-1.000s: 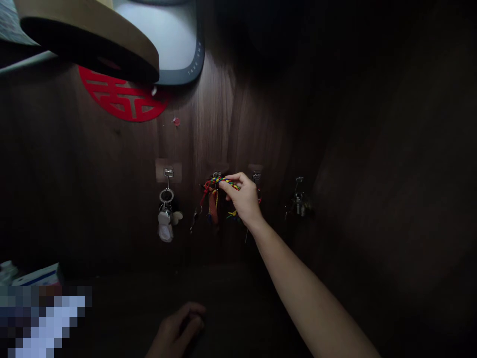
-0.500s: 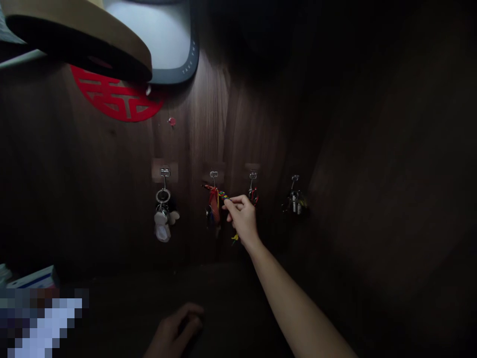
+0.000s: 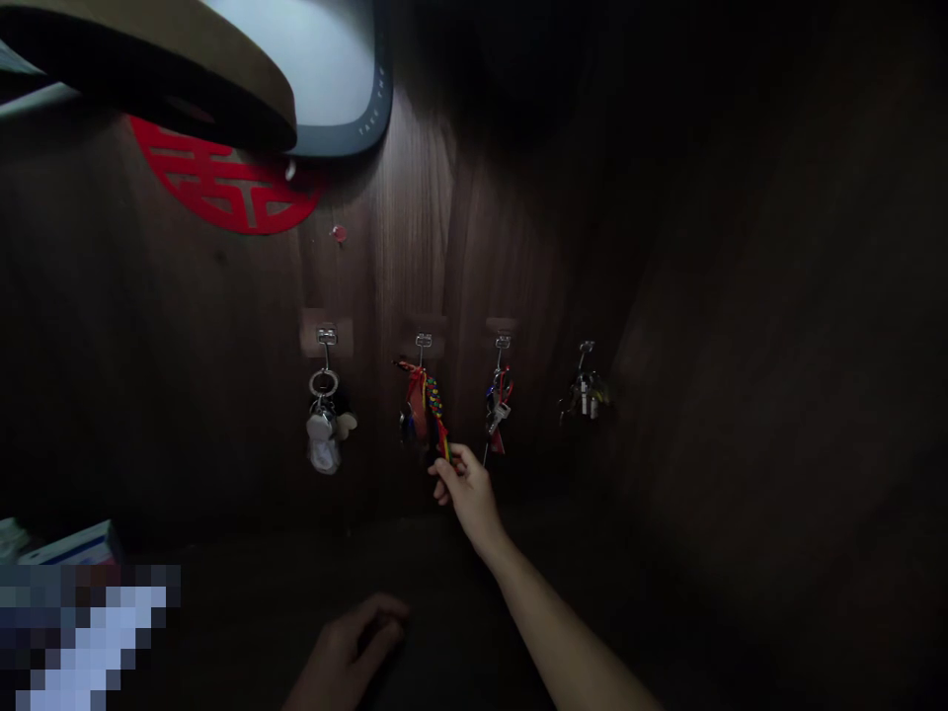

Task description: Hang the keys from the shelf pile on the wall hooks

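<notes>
A multicoloured braided cord [image 3: 434, 398] hangs with a bunch of keys [image 3: 406, 423] and a brownish-orange strap [image 3: 420, 410] from the second wall hook [image 3: 424, 342]. My right hand [image 3: 468, 491] pinches the cord's red and yellow tail between thumb and fingers, below the braid. Low in the view, in shadow, my left hand [image 3: 345, 647] is loosely curled, with a gap between thumb and forefinger and nothing visible in it. Just right of the cord, a silver key [image 3: 500, 417] with red and blue pieces hangs on the third hook [image 3: 503, 342].
A silver key ring [image 3: 324, 383] with pale charms hangs on the leftmost hook, and another bunch of keys [image 3: 588, 395] on the rightmost. Above are a red paper cutout [image 3: 244, 193], a dark-rimmed pale panel [image 3: 333, 143] and a tan rounded object [image 3: 222, 64]. A box [image 3: 74, 545] lies at lower left.
My right hand has moved down along the cord from the braid to its tail. The braid now hangs down instead of being pulled sideways, and the third hook's key shows. My left hand has hardly moved.
</notes>
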`<state>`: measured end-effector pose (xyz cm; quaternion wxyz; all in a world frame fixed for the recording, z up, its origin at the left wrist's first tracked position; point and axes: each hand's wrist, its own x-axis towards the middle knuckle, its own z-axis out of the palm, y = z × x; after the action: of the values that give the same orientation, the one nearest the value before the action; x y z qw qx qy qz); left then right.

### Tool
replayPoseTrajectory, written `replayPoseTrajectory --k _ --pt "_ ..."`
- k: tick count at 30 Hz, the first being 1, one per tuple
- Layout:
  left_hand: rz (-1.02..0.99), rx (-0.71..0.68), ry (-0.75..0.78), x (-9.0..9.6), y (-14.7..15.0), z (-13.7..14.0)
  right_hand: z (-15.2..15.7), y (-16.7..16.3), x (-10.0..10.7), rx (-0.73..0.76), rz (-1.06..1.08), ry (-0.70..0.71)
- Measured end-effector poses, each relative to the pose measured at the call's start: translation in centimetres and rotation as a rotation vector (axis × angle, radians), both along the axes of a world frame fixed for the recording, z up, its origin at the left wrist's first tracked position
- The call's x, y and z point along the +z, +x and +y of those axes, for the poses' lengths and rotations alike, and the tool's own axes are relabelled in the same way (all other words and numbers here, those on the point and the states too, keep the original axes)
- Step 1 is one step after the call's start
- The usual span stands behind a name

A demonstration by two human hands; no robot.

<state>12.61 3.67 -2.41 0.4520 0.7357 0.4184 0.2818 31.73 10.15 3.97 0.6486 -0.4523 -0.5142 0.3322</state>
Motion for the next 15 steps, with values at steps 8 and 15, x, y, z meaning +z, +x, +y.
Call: replayPoseTrajectory --k 8,15 --pt "0.005 -0.001 0.009 0.3 0.0 -0.1 -1.9 0.7 -3.1 0.096 -0.024 -0.131" --pt "0.005 0.0 0.022 0.8 0.1 -0.5 -5.2 1.9 -5.6 0.23 -0.227 -0.34"
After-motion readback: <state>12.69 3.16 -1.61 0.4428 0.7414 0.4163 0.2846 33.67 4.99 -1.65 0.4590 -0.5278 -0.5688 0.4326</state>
